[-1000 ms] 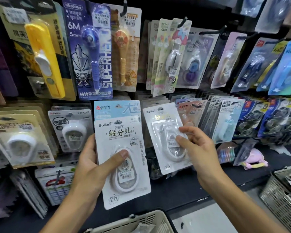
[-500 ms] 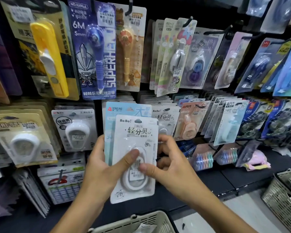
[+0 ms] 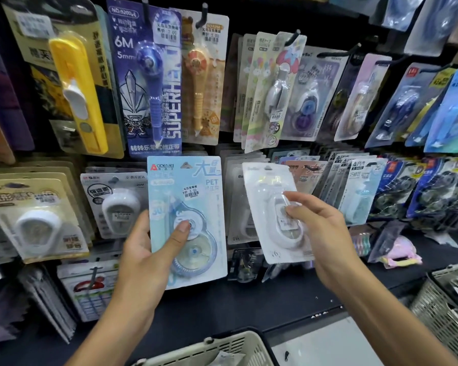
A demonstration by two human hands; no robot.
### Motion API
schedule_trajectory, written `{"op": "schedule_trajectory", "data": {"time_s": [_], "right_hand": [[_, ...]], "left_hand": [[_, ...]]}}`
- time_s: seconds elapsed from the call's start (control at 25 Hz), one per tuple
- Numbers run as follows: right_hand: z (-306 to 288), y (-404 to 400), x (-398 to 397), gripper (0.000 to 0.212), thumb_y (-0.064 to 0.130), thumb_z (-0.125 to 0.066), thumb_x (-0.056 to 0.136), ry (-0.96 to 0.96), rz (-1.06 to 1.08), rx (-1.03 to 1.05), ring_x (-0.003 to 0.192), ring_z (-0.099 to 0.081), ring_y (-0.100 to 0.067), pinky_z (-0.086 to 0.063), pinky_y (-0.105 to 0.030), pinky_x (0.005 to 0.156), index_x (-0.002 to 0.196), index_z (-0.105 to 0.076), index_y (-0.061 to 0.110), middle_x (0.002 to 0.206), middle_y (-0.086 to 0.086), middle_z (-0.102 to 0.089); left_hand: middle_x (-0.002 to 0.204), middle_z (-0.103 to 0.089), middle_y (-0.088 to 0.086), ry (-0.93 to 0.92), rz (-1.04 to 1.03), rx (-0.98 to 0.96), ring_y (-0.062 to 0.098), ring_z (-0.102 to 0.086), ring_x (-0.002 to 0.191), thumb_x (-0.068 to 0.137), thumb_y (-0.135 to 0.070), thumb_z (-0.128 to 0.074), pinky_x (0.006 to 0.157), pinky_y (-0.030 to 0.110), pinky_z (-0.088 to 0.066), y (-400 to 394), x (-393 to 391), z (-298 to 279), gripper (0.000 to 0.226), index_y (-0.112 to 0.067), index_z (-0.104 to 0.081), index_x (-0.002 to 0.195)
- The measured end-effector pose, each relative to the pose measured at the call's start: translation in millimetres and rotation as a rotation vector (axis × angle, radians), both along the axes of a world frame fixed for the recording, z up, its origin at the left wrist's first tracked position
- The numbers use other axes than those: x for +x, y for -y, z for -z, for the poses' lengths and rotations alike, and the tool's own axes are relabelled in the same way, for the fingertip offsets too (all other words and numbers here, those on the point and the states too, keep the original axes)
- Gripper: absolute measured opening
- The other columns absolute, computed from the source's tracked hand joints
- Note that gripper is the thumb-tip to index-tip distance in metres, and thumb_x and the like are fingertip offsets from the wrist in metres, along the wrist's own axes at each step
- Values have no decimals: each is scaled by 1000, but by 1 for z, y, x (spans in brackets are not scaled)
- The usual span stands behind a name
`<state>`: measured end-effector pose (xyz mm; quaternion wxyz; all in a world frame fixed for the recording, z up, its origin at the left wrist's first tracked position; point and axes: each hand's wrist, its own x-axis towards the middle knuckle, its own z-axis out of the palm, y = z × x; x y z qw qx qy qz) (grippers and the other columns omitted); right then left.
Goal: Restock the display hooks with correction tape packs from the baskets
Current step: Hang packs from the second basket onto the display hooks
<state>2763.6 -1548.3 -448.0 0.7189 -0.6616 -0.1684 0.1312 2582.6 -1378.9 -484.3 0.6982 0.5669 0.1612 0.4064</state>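
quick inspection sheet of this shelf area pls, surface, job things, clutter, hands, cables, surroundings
surface: black shelf ledge below the hooks.
job's things: light blue pack in the left hand, upright; white pack in the right hand, tilted, in front of the lower row.
clutter: pink item lying on the ledge at right.
hands: left hand grips the blue pack, thumb on its front; right hand pinches the white pack.
cables: nothing seen.
surroundings: display hooks full of hanging packs; cream basket at bottom centre, grey basket at right.
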Motion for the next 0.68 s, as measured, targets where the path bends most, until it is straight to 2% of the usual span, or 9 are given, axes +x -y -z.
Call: {"op": "schedule_trajectory", "data": {"time_s": [0.08,0.2,0.24,0.32,0.36,0.44,0.56,0.64,0.68], "right_hand": [[-1,4,4,28,5,-72,86,28,-75,-56,98,-72,-30,-56,-50,89,96,-81,30,116,-6,-75],[2,3,2,29,15,-72,91,192,-84,-221,90,-67,-5,-54,-17,75,105,-77,40,128,3,-68],[3,2,0,30,25,-71,93,350,-66,-401,103,-61,-2,-50,-15,85,117,-71,43,141,6,-58],[6,-5,-9,47,49,-68,89,606,-98,-567,134,-42,-5,-38,-29,109,133,-54,46,152,15,-41],[7,-9,-15,51,53,-70,83,576,-193,-457,136,-45,-9,-40,-34,110,130,-51,46,148,18,-46],[10,-19,-24,55,33,-80,81,322,-418,-90,114,-68,-20,-56,-35,92,126,-47,36,128,7,-68],[7,-18,-7,56,-12,-64,87,111,-315,128,88,-73,-18,-58,-28,73,126,-48,25,95,-3,-77],[2,0,18,55,-19,-54,88,71,-69,87,86,-68,-21,-57,-34,77,122,-55,25,89,-7,-71],[1,13,32,51,-18,-52,90,57,34,60,88,-67,-24,-56,-39,77,120,-59,23,93,-9,-69]], "left_hand": [[112,-78,-4,8,3,-10,18,-75,101,75,-30,-73,82,29,-62,1,-1,0,33,-36,-72,108],[113,-78,-4,35,11,-25,18,-76,101,72,-35,-75,78,26,-62,-1,-3,-1,39,-36,-71,111],[113,-78,-4,43,6,-14,17,-76,100,72,-36,-75,76,24,-61,-2,-2,0,39,-36,-71,111],[112,-78,-4,29,15,35,16,-75,100,75,-34,-75,75,25,-61,1,5,-1,35,-35,-71,110],[112,-78,-4,13,46,71,16,-75,101,77,-32,-75,76,26,-60,3,10,-2,33,-35,-71,110],[115,-77,-7,-26,155,165,13,-73,105,85,-31,-74,83,27,-58,11,23,-6,29,-38,-68,112],[136,-63,-15,-305,48,658,7,-55,128,94,-56,-55,107,31,-43,4,30,-7,40,-38,-59,130],[154,-46,-8,-554,-228,1123,14,-34,144,94,-54,-50,121,34,-18,-18,27,-3,57,-29,-49,145],[160,-37,-5,-631,-266,1208,16,-25,150,96,-49,-53,123,36,-6,-28,24,-2,58,-27,-44,150]]}}
